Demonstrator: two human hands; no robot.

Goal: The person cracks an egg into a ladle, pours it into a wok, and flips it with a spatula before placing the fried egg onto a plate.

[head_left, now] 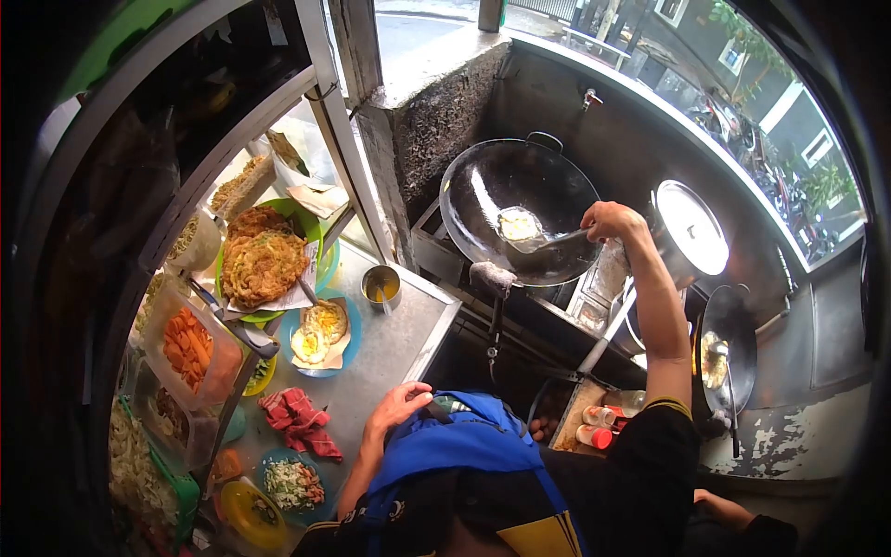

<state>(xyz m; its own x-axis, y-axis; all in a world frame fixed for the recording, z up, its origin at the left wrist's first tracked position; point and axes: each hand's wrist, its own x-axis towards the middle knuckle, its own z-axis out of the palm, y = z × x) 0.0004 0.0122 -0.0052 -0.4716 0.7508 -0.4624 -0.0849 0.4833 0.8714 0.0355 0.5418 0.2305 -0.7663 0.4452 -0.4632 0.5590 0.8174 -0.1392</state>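
Observation:
My right hand [615, 223] is closed around the handle of a spatula [557, 239] over the large black wok [566, 190]. The spatula's blade is at the edge of an egg [518, 224] frying in the wok, its white set around a yellow middle. Down at the left, my left hand [399, 406] is beside the blue bag [455, 432] worn at my front, near the metal counter's edge. Its fingers are loosely bent and apart, holding nothing. A blue plate [351, 348] with fried eggs [318, 332] on paper stands on the counter [422, 320].
A metal cup [381, 286], a red cloth [299, 422] and a basin of fried omelettes [260, 260] crowd the left side. Right of the wok stand a lidded pot [689, 227], a smaller wok [742, 334] and seasoning jars [594, 436]. Another person's hand [724, 511] shows at lower right.

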